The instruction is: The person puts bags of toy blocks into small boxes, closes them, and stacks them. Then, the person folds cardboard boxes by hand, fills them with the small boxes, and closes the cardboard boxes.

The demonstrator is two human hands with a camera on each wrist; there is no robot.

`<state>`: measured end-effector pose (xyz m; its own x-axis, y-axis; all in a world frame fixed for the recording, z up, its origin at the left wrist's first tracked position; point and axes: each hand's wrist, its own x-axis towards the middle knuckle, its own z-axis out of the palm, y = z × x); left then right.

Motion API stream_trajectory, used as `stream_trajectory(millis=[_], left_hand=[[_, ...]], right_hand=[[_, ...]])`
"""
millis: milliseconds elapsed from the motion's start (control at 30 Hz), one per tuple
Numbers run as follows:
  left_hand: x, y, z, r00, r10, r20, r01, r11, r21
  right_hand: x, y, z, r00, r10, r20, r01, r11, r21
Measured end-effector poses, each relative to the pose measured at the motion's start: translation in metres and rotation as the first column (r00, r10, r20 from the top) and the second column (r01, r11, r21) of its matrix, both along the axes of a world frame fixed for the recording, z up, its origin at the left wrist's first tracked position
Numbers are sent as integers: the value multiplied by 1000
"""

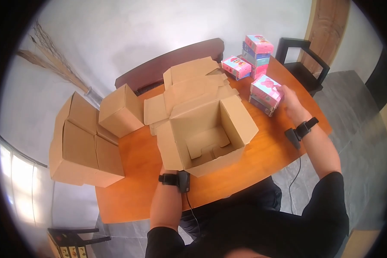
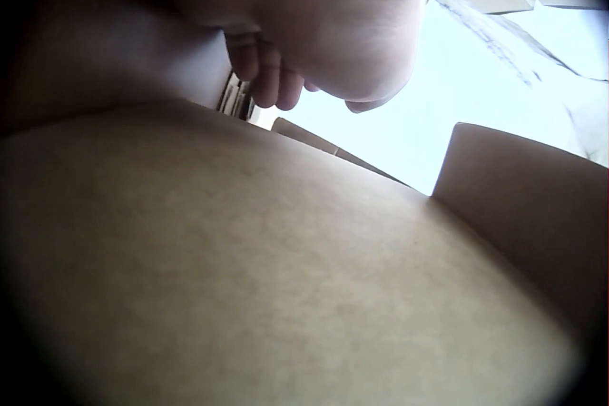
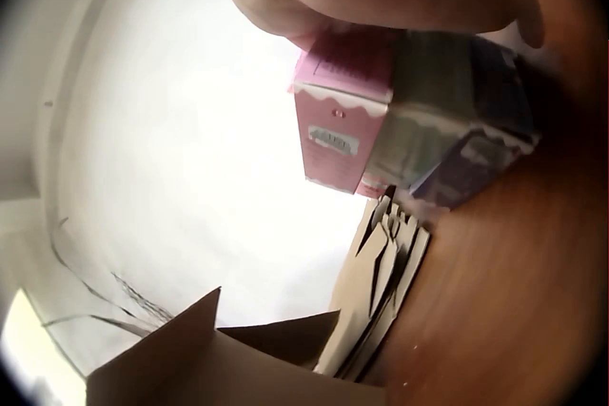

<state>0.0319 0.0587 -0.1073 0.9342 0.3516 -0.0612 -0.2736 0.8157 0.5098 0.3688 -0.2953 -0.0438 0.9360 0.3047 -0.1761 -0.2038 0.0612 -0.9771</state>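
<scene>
My right hand (image 1: pixel 290 102) grips a small pink printed box (image 1: pixel 266 88), thumb over its top. Beneath that box sits a second, purple-toned small box (image 1: pixel 261 106); in the right wrist view the stack shows pink, pale green and dark purple sides. A large open cardboard box (image 1: pixel 206 133) with flaps spread stands on the table in front of me; its inside shows only its bottom flaps. My left hand (image 2: pixel 324 25) is hidden in the head view beside this box's left flap. The left wrist view shows its fingers loosely bent, close over a cardboard surface (image 2: pixel 238 254).
Flattened cardboard cartons (image 1: pixel 193 86) lie behind the open box. Closed cardboard boxes (image 1: pixel 84 142) stand at the table's left end. A stack of small printed boxes (image 1: pixel 258 56) and a single one (image 1: pixel 236 67) stand at the far right. A black chair (image 1: pixel 303 64) is beyond the right edge.
</scene>
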Motion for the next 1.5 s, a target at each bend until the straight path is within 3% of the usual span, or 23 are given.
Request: stream_trajectory(millis=[33,67,133,167,200,267,300,400,467,533,600,633,733,767,867,1000,1067,1133,1200,1267,1367,1433,1500], left_hand=[[-1,1,0,1000,-1,4,1,1000,0],[1,2,1,1000,0,9,0,1000,0],[2,2,0,1000,2,11,-2,1000,-1],[2,2,1,1000,1,11,-1,1000,1],[4,3,1,1000,-1,11,1,1000,4],[0,-1,-1,1000,-2,12,1,1000,10],[0,-1,-1,1000,3,15,-3,1000,14],[9,-3,1,999,28,27,-29,1000,8],[10,1,2,999,43,29,-43,999,0],[20,1,5,999,48,25,-47,999,-6],[17,1,4,999,42,20,-42,999,-7],[16,1,3,999,38,19,-38,999,-6],[20,2,3,999,32,17,-31,999,-7],[21,3,4,999,32,19,-32,999,-9],[21,1,3,999,46,29,-45,999,-14],[19,1,1,996,69,49,-68,997,-23],[18,2,1,995,85,55,-83,996,-34],[26,0,2,992,111,58,-108,993,-48],[24,1,2,987,150,55,-147,987,-61],[15,6,-3,981,189,50,-186,980,-67],[17,7,-12,988,153,25,-145,968,-206],[15,4,-19,963,250,-99,-240,965,103],[15,4,-24,967,234,-102,-222,968,119]], right_hand=[[22,-5,-8,985,-76,154,104,978,-179],[19,0,11,985,-74,158,102,979,-179],[14,0,52,934,175,310,-40,917,-396],[18,4,69,913,358,194,-190,796,-575],[14,3,79,914,357,193,-191,797,-573],[-11,13,110,896,435,-93,-374,624,-686],[-6,15,101,893,440,-90,-376,624,-684],[-3,26,78,796,600,79,-345,557,-755],[-41,35,86,781,591,204,-166,511,-843],[-68,43,86,784,591,190,-150,478,-866],[-94,50,81,687,655,314,95,347,-933],[-103,53,80,631,741,230,102,214,-971],[-131,57,62,594,748,297,141,267,-953],[-141,54,76,515,834,198,96,174,-980],[-139,54,74,471,863,185,4,207,-978],[-116,54,94,544,820,180,16,204,-979],[-106,53,126,496,764,413,140,399,-906],[-112,61,170,476,711,517,237,463,-854],[-129,74,212,541,651,533,130,561,-818],[-144,88,232,491,668,559,68,611,-789],[-179,123,242,441,838,322,-210,445,-871],[-207,144,238,422,891,165,-198,268,-943],[-232,162,232,430,900,66,-235,182,-955]])
